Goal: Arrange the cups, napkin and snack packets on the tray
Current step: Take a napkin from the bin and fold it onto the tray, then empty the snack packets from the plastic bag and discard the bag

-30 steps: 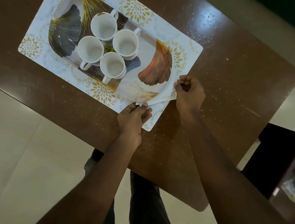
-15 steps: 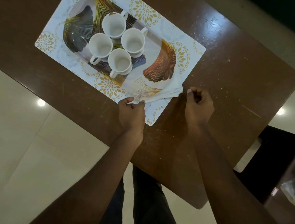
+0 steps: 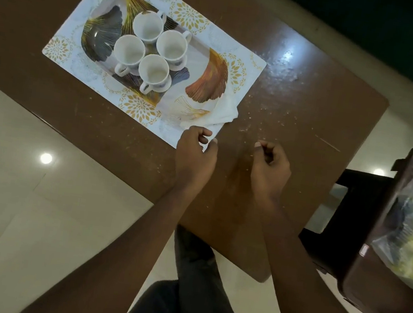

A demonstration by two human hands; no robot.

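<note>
hovering loosely curled, empty, left hand (image 3: 195,154), right hand (image 3: 270,166), napkin (image 3: 224,111) just beyond left hand

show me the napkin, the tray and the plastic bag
napkin (image 3: 227,111): head view, on its white folds at the tray's near end
tray (image 3: 208,79): head view, on its bare orange leaf print
plastic bag (image 3: 412,233): head view, on its middle

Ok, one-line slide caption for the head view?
Four white cups on the leaf-patterned tray, folded napkin at its corner; left hand and right hand hover empty nearby.
</note>
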